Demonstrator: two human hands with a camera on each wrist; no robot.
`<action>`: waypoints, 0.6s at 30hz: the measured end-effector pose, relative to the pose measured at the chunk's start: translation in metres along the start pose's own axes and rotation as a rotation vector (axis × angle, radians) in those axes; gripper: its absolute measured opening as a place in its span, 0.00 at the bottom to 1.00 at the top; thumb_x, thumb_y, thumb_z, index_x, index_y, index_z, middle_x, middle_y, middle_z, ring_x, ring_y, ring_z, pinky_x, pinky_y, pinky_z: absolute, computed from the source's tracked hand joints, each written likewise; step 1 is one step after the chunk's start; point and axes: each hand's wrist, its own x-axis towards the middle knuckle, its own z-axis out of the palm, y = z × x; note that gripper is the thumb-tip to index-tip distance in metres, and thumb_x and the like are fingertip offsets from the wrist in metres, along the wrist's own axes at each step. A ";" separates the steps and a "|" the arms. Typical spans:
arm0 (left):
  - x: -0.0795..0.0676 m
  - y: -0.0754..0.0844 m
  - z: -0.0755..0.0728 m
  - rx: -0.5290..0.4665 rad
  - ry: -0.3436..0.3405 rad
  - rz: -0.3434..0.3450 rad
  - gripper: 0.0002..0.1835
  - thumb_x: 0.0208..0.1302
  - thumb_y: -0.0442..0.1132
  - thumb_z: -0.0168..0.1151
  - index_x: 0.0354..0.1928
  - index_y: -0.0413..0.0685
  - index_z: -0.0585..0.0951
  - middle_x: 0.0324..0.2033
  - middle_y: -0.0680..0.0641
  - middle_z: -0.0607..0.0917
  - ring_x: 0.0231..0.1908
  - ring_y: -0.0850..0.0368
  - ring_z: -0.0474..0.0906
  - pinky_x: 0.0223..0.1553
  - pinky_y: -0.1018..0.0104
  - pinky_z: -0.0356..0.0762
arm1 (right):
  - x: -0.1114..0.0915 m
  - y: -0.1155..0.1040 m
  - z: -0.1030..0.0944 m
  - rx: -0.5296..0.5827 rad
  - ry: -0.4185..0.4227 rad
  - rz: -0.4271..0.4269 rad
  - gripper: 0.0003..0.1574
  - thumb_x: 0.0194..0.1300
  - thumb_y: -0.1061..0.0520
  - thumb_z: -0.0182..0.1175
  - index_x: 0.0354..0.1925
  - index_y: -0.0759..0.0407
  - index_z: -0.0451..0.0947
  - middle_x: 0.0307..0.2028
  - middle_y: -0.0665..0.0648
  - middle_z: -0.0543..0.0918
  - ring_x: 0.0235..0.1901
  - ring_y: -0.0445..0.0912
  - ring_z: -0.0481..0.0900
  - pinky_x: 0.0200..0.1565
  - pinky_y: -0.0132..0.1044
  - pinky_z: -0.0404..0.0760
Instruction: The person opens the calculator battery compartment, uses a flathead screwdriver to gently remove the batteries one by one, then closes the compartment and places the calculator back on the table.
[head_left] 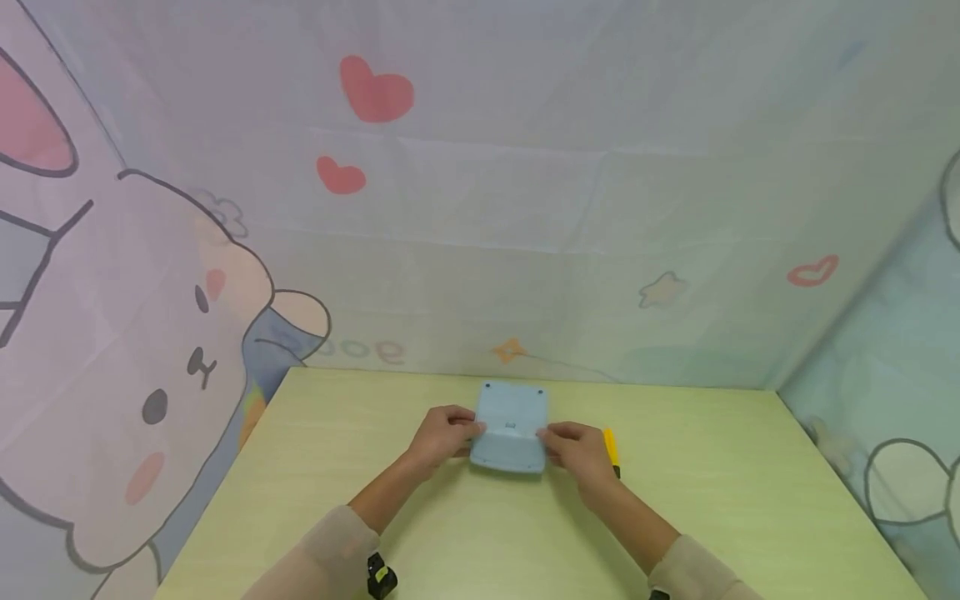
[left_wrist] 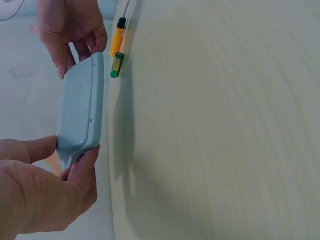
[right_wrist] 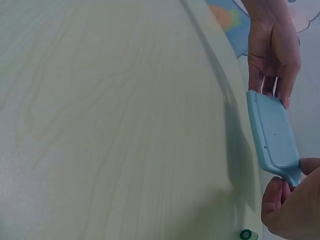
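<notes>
Between both hands, a light blue calculator (head_left: 512,408) is raised over the table, its back with small dark feet and a central latch turned toward the head view. My left hand (head_left: 442,435) pinches its left edge, thumb on the back and fingers behind. On the opposite edge, my right hand (head_left: 581,454) pinches in the same way. The left wrist view shows the calculator (left_wrist: 80,107) edge-on, apart from its shadow on the tabletop. Its front cannot be seen.
A yellow-handled screwdriver (head_left: 611,447) with a black collar lies beyond my right hand, partly hidden. Near it lies a green battery (left_wrist: 116,65). The pale wood-grain table (head_left: 697,492) meets a printed cloth backdrop (head_left: 480,208) behind and at both sides.
</notes>
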 end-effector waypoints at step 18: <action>0.005 0.007 0.008 0.120 0.145 0.083 0.19 0.71 0.33 0.69 0.59 0.29 0.82 0.43 0.38 0.82 0.43 0.47 0.84 0.46 0.54 0.88 | -0.004 -0.019 -0.001 -0.179 0.077 -0.107 0.23 0.73 0.57 0.67 0.60 0.69 0.83 0.49 0.64 0.87 0.44 0.52 0.87 0.49 0.44 0.87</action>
